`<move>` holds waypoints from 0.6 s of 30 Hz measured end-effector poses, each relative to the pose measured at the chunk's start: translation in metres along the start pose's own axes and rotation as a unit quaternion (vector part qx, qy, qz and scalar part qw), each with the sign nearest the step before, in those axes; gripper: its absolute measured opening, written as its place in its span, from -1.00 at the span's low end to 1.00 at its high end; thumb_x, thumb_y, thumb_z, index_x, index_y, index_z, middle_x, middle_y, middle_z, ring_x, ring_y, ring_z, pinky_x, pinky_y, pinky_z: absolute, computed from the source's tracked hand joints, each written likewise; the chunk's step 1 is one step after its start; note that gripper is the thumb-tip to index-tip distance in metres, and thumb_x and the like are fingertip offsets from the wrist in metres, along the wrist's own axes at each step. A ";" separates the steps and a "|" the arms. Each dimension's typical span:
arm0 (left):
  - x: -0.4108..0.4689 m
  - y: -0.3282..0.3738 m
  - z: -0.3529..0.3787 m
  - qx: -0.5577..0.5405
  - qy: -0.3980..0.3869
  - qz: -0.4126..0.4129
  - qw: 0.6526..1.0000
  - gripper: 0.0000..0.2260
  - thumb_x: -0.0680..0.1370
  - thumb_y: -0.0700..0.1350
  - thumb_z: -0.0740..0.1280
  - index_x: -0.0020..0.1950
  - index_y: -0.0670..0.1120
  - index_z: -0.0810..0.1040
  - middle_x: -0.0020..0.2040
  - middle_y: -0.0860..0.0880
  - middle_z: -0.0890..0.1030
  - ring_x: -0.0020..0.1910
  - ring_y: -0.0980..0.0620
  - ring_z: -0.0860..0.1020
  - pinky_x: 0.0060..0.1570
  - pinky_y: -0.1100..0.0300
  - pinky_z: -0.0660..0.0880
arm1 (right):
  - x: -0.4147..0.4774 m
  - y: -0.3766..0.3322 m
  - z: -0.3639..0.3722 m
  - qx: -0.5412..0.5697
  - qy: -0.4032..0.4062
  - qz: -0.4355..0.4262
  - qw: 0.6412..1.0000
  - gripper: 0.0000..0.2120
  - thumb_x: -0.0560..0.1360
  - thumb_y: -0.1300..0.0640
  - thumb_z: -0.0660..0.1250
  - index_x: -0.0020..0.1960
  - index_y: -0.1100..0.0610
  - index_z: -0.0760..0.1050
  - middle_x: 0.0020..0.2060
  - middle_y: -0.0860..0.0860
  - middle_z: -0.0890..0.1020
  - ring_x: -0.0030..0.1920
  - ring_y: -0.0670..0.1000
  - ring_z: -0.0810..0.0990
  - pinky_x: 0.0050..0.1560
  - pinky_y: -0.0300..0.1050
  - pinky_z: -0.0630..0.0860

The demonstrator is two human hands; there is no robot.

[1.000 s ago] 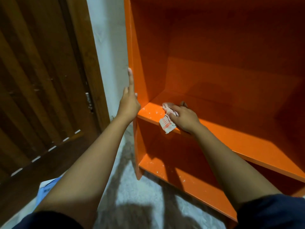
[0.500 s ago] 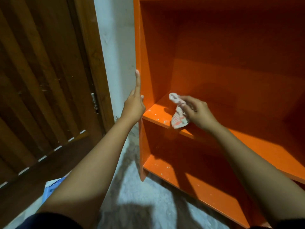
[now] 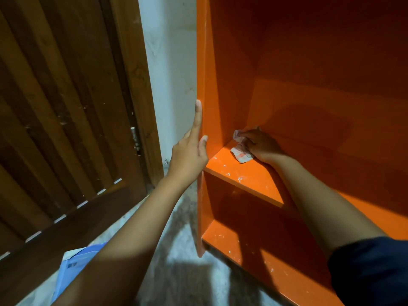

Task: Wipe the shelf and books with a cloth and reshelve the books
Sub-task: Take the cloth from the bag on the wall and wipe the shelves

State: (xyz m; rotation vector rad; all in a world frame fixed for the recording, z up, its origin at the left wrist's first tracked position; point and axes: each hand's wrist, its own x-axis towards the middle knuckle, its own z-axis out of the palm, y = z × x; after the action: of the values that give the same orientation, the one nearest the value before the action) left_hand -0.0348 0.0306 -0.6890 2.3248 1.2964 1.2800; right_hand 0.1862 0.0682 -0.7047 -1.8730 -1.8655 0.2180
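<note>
The left hand (image 3: pixel 187 157) lies flat against the front edge of the orange bookcase's side panel (image 3: pixel 206 62), fingers straight, the index finger pointing up along the edge and the thumb resting on the panel's inner side; it holds nothing. Just to the right of it, deeper in the compartment, the right hand (image 3: pixel 263 146) has its fingers curled over a small crumpled white cloth with red print (image 3: pixel 240 152), pressing it down on the middle shelf board (image 3: pixel 245 173) at the back left corner, where the board meets the side panel. Part of the cloth sticks out from under the fingers toward the left hand, and another bit shows above the knuckles against the back wall. In front of the right hand, toward the person, the board carries white specks and flecks. Below both hands, the bottom board (image 3: pixel 242 246) is flecked with white too, and the right forearm crosses over it, ending in a dark navy sleeve (image 3: pixel 371 272). Left of the left hand a strip of pale wall (image 3: pixel 172 62) separates the bookcase from a brown slatted wooden door (image 3: pixel 66 107). Under the left forearm, on the grey mottled floor (image 3: pixel 181 261), lies a blue-and-white printed item (image 3: pixel 75 261), half hidden by the arm; whether it is a book cannot be told.
</note>
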 end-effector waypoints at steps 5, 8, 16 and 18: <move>0.000 0.001 -0.003 -0.003 -0.010 0.009 1.000 -0.39 0.64 -0.09 0.13 0.41 0.16 -0.30 -0.09 0.01 0.48 -0.39 0.21 0.39 -0.44 0.47 0.29 | -0.001 0.003 0.003 0.052 -0.018 -0.025 0.998 -0.70 0.60 0.15 0.15 0.26 -0.05 0.50 0.29 0.00 0.47 0.26 0.03 0.44 0.19 -0.05 0.41; 0.000 0.000 -0.004 -0.007 -0.023 0.013 1.000 -0.39 0.64 -0.09 0.13 0.40 0.17 -0.31 0.00 -0.08 0.56 -0.39 0.22 0.38 -0.43 0.44 0.26 | -0.008 -0.002 0.004 0.083 -0.031 -0.020 0.996 -0.72 0.59 0.16 0.18 0.23 -0.06 0.52 0.26 -0.02 0.49 0.16 -0.01 0.50 0.12 -0.07 0.46; 0.000 -0.002 -0.006 -0.037 -0.037 0.012 0.999 -0.37 0.64 -0.07 0.12 0.36 0.23 -0.37 0.13 -0.15 0.56 -0.28 0.09 0.52 -0.23 0.22 0.53 | -0.050 -0.034 0.011 0.053 -0.035 -0.137 0.989 -0.75 0.57 0.16 0.24 0.20 -0.01 0.56 0.25 -0.03 0.54 0.27 0.00 0.46 0.25 -0.03 0.39; -0.001 -0.001 -0.008 -0.034 -0.042 0.010 0.998 -0.35 0.65 -0.07 0.12 0.34 0.27 -0.40 0.04 -0.14 0.57 -0.29 0.05 0.52 -0.24 0.19 0.53 | -0.064 -0.046 0.011 0.045 -0.038 -0.160 0.985 -0.75 0.57 0.18 0.24 0.20 0.01 0.56 0.23 -0.03 0.56 0.23 0.02 0.48 0.21 -0.06 0.40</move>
State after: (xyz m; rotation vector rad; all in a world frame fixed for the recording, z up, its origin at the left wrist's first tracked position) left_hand -0.0414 0.0287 -0.6856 2.3232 1.1874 1.1998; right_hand 0.1360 0.0064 -0.7082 -1.4971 -2.1371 0.2626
